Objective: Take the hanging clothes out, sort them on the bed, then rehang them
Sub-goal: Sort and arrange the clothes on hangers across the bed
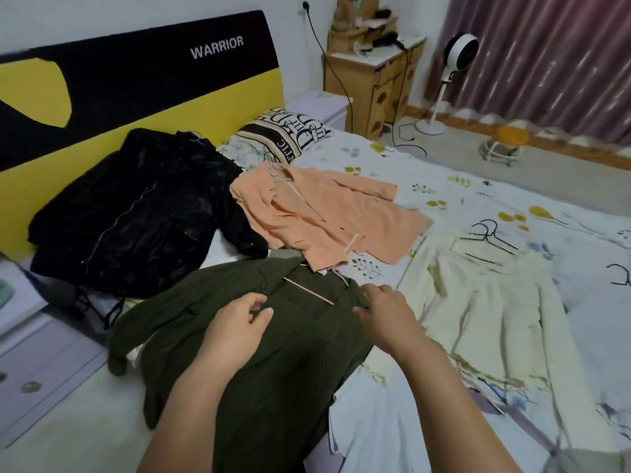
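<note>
Clothes lie sorted on the bed (392, 158); the green shirt (259, 363) sits at lower centre. My left hand (239, 322) and right hand (386, 312) pinch its collar. Its pink hanger (309, 291) could slip out if I tug unevenly.

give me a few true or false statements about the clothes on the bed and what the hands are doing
1. Both hands work at the collar of the dark green ribbed garment. True.
2. The peach-orange shirt lies nearest the person. False: it lies beyond the green one.
3. The shiny black jacket lies against the yellow and black headboard. True.
4. The cream garment lies left of the green one. False: on its right.
5. Black wire hangers lie at the cream garment's top. True.
</note>
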Motion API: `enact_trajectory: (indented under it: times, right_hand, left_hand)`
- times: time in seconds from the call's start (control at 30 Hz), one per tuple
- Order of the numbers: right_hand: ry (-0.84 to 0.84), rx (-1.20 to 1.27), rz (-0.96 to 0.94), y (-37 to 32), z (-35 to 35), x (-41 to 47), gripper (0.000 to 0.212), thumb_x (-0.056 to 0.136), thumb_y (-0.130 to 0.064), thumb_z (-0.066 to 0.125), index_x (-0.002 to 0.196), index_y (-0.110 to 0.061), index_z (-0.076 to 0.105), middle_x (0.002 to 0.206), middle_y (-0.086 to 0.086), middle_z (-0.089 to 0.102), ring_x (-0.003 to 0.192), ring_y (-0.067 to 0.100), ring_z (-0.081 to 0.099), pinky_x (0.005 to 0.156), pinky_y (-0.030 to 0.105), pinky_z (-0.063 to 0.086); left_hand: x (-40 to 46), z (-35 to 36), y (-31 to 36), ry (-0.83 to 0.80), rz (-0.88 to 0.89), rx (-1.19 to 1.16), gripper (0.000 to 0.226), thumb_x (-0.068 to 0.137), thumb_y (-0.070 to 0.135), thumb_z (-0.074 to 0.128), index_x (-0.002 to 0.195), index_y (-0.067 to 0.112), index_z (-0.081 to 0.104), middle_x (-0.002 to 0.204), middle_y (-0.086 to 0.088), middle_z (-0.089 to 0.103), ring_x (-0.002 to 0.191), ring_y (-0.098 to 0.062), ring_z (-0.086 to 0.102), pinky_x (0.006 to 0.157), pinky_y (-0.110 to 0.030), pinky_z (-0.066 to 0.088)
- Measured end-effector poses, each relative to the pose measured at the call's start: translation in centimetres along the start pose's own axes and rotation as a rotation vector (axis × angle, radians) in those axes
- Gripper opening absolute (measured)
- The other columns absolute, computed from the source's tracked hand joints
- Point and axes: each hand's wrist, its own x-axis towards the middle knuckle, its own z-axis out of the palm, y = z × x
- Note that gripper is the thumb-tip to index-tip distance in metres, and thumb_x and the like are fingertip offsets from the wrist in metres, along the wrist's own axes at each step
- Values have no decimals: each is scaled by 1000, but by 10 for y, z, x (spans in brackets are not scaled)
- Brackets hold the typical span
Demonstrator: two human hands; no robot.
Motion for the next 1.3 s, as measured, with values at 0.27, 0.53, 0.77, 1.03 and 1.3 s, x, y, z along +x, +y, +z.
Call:
enact_trajectory:
  times: [0.27,0.53,0.77,1.03,1.3]
  right_hand:
    - [-45,-19,141,5,27,88,47,95,-32,47,138,-17,35,135,12,43,124,30,40,98,40,40]
    - [-148,31,381,5,102,190,59,93,-29,50,143,-13,23,147,19,23,132,36,32,103,42,37]
    - [-172,49,559,27,170,259,68,95,-32,47,149,-17,7,152,15,19,136,35,27,109,44,29]
    - [-196,54,685,62,212,295,68,97,-40,40,150,-17,3,157,8,13,141,31,20,112,45,24]
    - [-59,-10,681,49,213,295,32,95,-33,45,121,-14,44,125,7,52,116,26,48,93,36,39]
  left_hand:
    - [116,17,-17,-158,40,85,40,94,29,49,134,21,45,134,0,50,120,-15,48,98,-30,40]
    - [259,51,-62,-395,98,217,47,95,32,46,140,20,35,143,-2,40,128,-19,41,103,-32,35]
    - [355,116,-102,-521,210,441,59,97,33,42,148,17,17,156,-3,15,142,-21,17,116,-37,21]
    - [425,174,-121,-601,283,694,63,99,37,32,149,18,-1,158,1,-3,145,-18,-1,117,-48,5]
    - [432,188,-121,-498,349,744,40,95,45,37,126,20,43,132,-2,47,125,-20,40,103,-38,30]
